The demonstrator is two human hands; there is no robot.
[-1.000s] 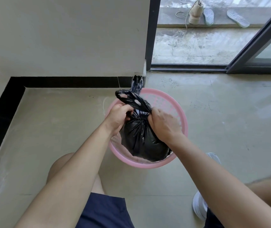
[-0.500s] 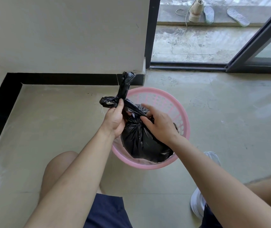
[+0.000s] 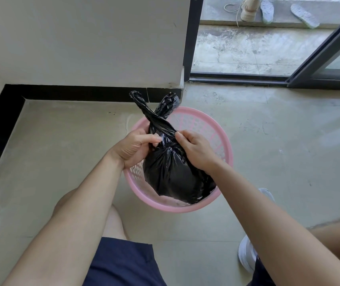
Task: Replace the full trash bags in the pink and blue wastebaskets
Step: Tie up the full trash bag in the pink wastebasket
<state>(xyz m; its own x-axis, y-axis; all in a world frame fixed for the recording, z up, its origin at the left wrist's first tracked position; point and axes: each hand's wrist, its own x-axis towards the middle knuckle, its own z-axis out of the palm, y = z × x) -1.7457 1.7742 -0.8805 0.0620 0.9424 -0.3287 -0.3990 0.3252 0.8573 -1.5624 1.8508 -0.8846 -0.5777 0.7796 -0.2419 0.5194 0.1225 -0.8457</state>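
Over the floor (image 3: 268,141), near the wall corner, one black trash bag (image 3: 171,174) sits inside one pink wastebasket (image 3: 225,145). Left hand (image 3: 136,147) and right hand (image 3: 196,149) each pinch its neck, below two crossed twisted ends (image 3: 154,114).

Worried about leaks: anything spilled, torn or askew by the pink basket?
Nothing stands out: the black bag looks untorn, left hand and right hand grip its neck, and no spill shows around the pink wastebasket.
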